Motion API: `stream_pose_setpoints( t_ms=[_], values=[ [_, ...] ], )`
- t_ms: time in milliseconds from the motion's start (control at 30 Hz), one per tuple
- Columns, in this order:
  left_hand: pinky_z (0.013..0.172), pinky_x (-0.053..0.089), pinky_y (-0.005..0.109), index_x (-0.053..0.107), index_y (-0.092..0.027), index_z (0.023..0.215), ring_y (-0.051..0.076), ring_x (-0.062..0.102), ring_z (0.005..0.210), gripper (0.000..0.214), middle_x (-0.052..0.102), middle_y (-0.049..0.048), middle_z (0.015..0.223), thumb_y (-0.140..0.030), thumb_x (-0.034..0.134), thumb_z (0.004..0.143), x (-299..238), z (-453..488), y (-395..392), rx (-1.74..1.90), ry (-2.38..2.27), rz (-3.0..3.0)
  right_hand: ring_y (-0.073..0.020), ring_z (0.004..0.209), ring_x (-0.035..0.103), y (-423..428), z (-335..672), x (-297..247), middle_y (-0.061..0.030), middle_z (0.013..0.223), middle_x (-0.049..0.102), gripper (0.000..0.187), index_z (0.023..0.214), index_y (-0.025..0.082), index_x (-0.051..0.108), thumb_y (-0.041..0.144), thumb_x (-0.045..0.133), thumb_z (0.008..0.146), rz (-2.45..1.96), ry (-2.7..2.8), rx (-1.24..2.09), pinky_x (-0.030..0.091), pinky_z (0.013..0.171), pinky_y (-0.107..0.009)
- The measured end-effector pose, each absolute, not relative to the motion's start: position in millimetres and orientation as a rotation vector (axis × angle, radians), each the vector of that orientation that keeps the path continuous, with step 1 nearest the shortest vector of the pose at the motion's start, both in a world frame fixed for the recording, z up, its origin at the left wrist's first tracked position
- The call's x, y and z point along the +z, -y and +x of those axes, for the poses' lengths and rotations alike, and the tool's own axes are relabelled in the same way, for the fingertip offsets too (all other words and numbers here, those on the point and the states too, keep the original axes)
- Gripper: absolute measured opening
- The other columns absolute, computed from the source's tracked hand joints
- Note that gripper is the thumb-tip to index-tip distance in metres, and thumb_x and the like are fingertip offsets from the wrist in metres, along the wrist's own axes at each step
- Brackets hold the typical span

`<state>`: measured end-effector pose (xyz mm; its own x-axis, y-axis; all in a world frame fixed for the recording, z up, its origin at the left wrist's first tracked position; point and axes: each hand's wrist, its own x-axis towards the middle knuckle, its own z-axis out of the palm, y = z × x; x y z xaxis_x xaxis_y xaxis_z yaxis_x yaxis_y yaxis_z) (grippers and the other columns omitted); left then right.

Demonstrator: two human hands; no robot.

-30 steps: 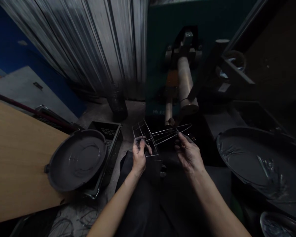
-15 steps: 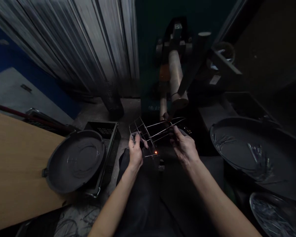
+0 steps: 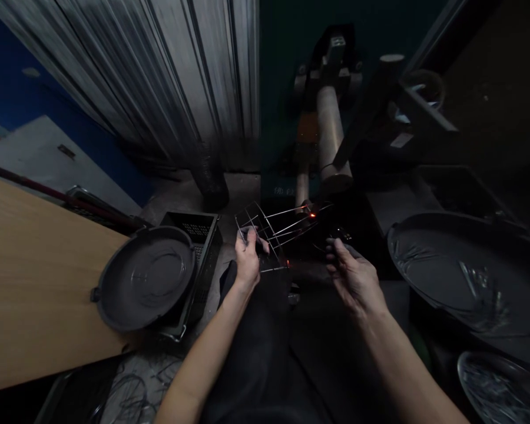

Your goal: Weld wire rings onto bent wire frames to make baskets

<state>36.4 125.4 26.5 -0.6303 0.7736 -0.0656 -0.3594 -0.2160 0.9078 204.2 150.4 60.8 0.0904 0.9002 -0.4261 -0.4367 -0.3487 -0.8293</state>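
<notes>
My left hand (image 3: 248,256) is closed on a wire frame (image 3: 274,232), its thumb and fingers around the bars at the near left end. The frame's long wires reach to the right, under the lower electrode (image 3: 302,185) of a welding machine. A joint there glows orange-red. My right hand (image 3: 353,271) hangs to the right of the frame, apart from it. Its thumb and fingers are pinched together. A faint thin curved line runs near the fingertips, but what they hold, if anything, is too dark to make out.
On the left, a dark round basin (image 3: 145,277) with a few wires rests on a black plastic crate (image 3: 207,235). At right, a large dark basin (image 3: 446,282) holds short metal wires, and a smaller bowl (image 3: 490,388) holds more. A thick metal cylinder (image 3: 331,129) juts out above the frame.
My right hand has come off the frame and moved right. A glow has appeared where the long wires meet the machine. The view has shifted slightly; my left hand keeps its hold.
</notes>
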Motion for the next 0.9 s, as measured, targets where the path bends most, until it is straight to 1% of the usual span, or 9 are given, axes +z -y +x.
stream_pose_setpoints(
  t_ms=[133, 267, 333, 433, 533, 600, 700, 800, 900],
  values=[
    [0.047, 0.037, 0.018, 0.047, -0.02, 0.088, 0.007, 0.046, 0.04, 0.033, 0.048, -0.0081, 0.049, -0.051, 0.058, 0.082, 23, 37, -118, 1.949, -1.267, 0.579, -0.0103, 0.053, 0.051, -123, 210, 85, -0.0018, 0.064, 0.062, 0.035, 0.07, 0.018, 0.072, 0.048, 0.082, 0.056, -1.264, 1.097, 1.43, 0.041, 0.043, -0.02],
    [0.049, 0.039, 0.02, 0.053, -0.02, 0.091, 0.009, 0.048, 0.041, 0.029, 0.051, -0.0058, 0.048, -0.048, 0.058, 0.083, 1, 45, -78, 1.833, -1.326, 0.726, -0.0223, 0.078, 0.062, -120, 202, 110, -0.0046, 0.083, 0.069, 0.025, 0.078, 0.025, 0.074, 0.048, 0.073, 0.068, -1.215, 1.675, 1.117, 0.05, 0.07, -0.032],
    [0.053, 0.043, 0.022, 0.058, -0.019, 0.088, 0.01, 0.053, 0.045, 0.029, 0.057, -0.0018, 0.054, -0.047, 0.061, 0.08, -15, 49, -55, 1.697, -1.355, 0.869, -0.0235, 0.082, 0.062, -135, 196, 110, -0.0047, 0.085, 0.07, 0.023, 0.076, 0.025, 0.073, 0.047, 0.071, 0.071, -1.251, 1.826, 1.078, 0.048, 0.072, -0.032],
    [0.07, 0.049, 0.032, 0.064, -0.019, 0.083, 0.016, 0.061, 0.063, 0.031, 0.065, 0.0048, 0.069, -0.048, 0.067, 0.073, -37, 44, -28, 1.379, -1.301, 1.352, -0.0184, 0.066, 0.06, -156, 194, 90, -0.0051, 0.072, 0.067, 0.036, 0.074, 0.019, 0.068, 0.054, 0.062, 0.076, -1.28, 1.898, 1.421, 0.046, 0.06, -0.028],
    [0.094, 0.041, 0.046, 0.068, -0.02, 0.093, 0.024, 0.06, 0.091, 0.045, 0.068, 0.0098, 0.091, -0.055, 0.071, 0.065, -50, 25, -8, 1.118, -1.31, 1.681, -0.0152, 0.06, 0.057, -151, 203, 63, -0.0031, 0.067, 0.063, 0.043, 0.08, 0.017, 0.062, 0.059, 0.059, 0.075, -1.209, 1.773, 1.712, 0.045, 0.055, -0.025],
    [0.096, 0.039, 0.046, 0.064, -0.02, 0.107, 0.026, 0.057, 0.099, 0.058, 0.065, 0.0111, 0.102, -0.062, 0.067, 0.067, -51, 10, 0, 1.237, -1.507, 1.496, -0.0163, 0.066, 0.059, -134, 213, 45, -0.0033, 0.071, 0.063, 0.04, 0.081, 0.017, 0.06, 0.057, 0.058, 0.076, -1.191, 1.753, 1.665, 0.047, 0.059, -0.025],
    [0.087, 0.045, 0.036, 0.058, -0.018, 0.114, 0.02, 0.059, 0.091, 0.059, 0.065, 0.0097, 0.098, -0.066, 0.048, 0.08, -39, -5, -4, 1.503, -1.652, 0.786, -0.0199, 0.079, 0.063, -101, 227, 16, -0.0054, 0.086, 0.067, 0.031, 0.088, 0.019, 0.062, 0.048, 0.052, 0.083, -1.188, 1.84, 1.44, 0.049, 0.073, -0.03],
    [0.076, 0.048, 0.03, 0.062, -0.013, 0.104, 0.017, 0.062, 0.079, 0.061, 0.067, 0.0103, 0.088, -0.065, 0.035, 0.086, -17, -3, -28, 1.448, -1.368, 0.237, -0.0226, 0.087, 0.064, -71, 236, -16, -0.0077, 0.094, 0.068, 0.025, 0.096, 0.02, 0.065, 0.034, 0.046, 0.087, -1.113, 2.03, 1.212, 0.05, 0.083, -0.036],
    [0.064, 0.048, 0.025, 0.063, -0.011, 0.088, 0.013, 0.06, 0.062, 0.048, 0.064, 0.006, 0.068, -0.053, 0.042, 0.09, 0, 13, -52, 1.378, -1.232, -0.068, -0.023, 0.089, 0.063, -51, 251, -36, -0.009, 0.096, 0.068, 0.031, 0.102, 0.021, 0.066, 0.021, 0.038, 0.087, -0.988, 2.257, 1.068, 0.052, 0.08, -0.037]
  ],
)
